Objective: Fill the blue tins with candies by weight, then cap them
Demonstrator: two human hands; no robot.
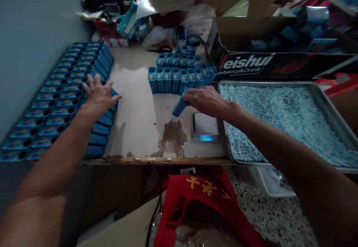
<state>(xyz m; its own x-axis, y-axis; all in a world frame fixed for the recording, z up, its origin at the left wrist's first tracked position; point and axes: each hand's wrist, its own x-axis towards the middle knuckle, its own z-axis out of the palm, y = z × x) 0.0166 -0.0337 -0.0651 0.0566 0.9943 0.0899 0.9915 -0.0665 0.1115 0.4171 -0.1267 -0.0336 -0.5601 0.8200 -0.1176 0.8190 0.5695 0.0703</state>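
Observation:
My left hand lies with its fingers spread over the right side of a large block of blue boxes. These stand in long rows, each with a dark round hole in its top. Between the fingers and thumb of my right hand is a single blue box, tilted above the worn tabletop. Just beyond it a smaller group of upright blue boxes stands in short rows. Part of the left block is hidden behind my left hand and forearm.
A metal tray of small pale-blue pieces lies at the right. Behind it stands an open carton with blue boxes inside. A phone rests near the front edge. Scissors and plastic bags are at the back.

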